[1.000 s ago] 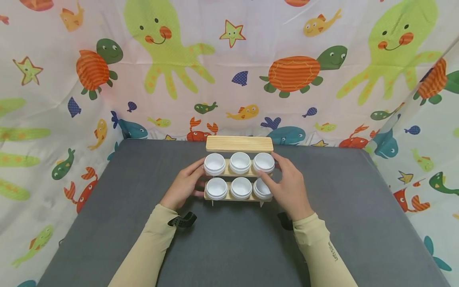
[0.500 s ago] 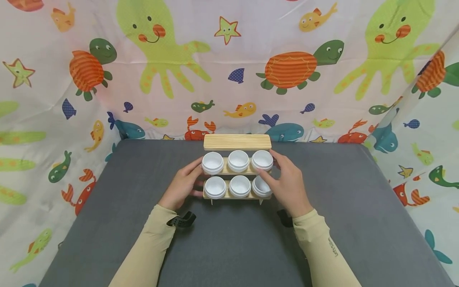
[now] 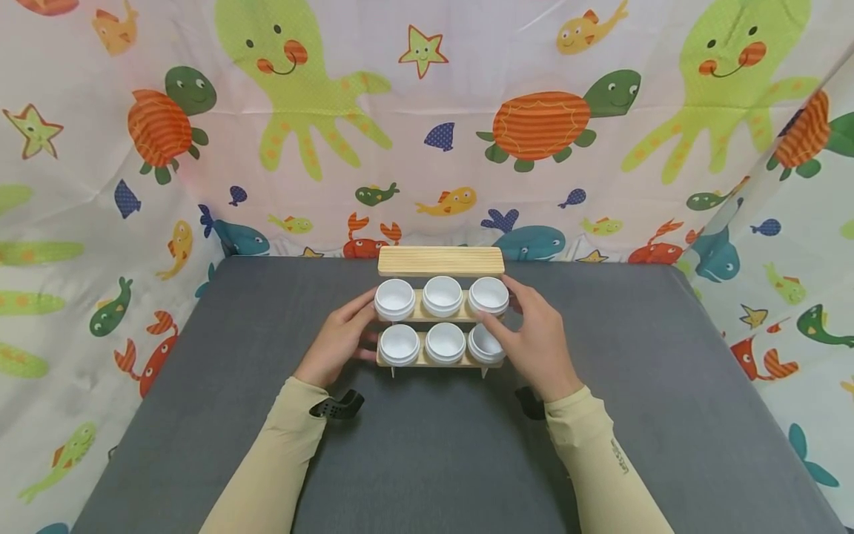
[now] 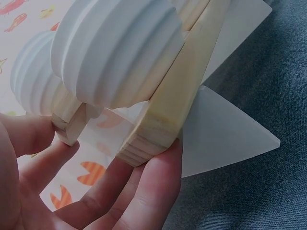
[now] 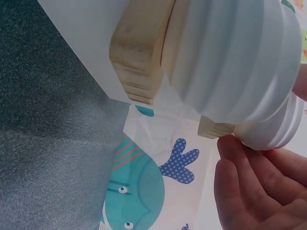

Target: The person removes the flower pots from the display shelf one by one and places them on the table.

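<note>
Nearest us, the left sleeve [image 3: 270, 460] and right sleeve [image 3: 603, 460] slant forward and inward over the grey worktop [image 3: 430, 460], a black strap [image 3: 339, 406] showing at the left wrist. The left hand [image 3: 338, 337] grips the left end of a stepped wooden rack [image 3: 419, 313], fingers bent; in the left wrist view, thumb and forefinger pinch one plank's tip while other fingers press beneath the nearer one. The right hand [image 3: 539, 343] clasps the right end, thumb in front by a rear cup, fingers behind, fingertips against a plank end. The rack is between the hands, toward the worktop's far side; whether its white legs [image 4: 230, 134] bear on the worktop, we cannot tell. Three white cups [image 3: 445, 343] sit mouth-up on the front plank [image 3: 423, 360], three more on the step behind. Farther back, we see the top plank [image 3: 442, 261], then a curtain [image 3: 434, 96] printed with sea animals.
</note>
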A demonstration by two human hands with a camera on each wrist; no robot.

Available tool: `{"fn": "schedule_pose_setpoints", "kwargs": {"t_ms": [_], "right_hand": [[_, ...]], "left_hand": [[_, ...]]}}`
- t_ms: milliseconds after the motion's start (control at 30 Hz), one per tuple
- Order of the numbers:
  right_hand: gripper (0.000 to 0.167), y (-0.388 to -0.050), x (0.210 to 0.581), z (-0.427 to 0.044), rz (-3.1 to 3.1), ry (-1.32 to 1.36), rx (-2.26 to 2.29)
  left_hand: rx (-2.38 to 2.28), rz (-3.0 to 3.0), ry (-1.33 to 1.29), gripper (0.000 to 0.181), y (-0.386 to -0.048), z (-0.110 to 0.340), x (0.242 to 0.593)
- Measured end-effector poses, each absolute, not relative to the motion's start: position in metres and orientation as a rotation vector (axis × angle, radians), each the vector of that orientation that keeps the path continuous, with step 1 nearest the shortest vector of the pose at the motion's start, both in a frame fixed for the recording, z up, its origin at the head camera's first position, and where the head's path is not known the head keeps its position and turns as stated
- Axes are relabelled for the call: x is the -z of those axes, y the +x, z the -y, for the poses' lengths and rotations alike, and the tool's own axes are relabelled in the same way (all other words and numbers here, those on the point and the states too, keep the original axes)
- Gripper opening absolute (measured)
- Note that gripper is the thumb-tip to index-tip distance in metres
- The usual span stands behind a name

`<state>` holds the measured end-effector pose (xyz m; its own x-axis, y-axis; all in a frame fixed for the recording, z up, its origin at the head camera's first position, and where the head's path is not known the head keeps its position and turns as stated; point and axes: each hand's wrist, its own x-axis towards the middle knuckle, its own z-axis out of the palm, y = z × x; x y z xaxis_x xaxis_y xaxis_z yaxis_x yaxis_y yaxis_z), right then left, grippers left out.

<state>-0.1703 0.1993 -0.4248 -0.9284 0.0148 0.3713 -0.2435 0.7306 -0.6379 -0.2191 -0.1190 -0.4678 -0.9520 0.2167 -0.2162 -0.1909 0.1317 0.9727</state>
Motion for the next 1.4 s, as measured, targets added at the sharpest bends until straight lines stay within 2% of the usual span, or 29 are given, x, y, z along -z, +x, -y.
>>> {"fn": "schedule_pose_setpoints", "kwargs": {"t_ms": [1400], "right_hand": [[0.066,-0.154,0.435,-0.253,2.559,-0.014,-0.974]], "left_hand": [[-1.913,-2.09,0.019,0.051,-0.222,0.12,0.475]]}}
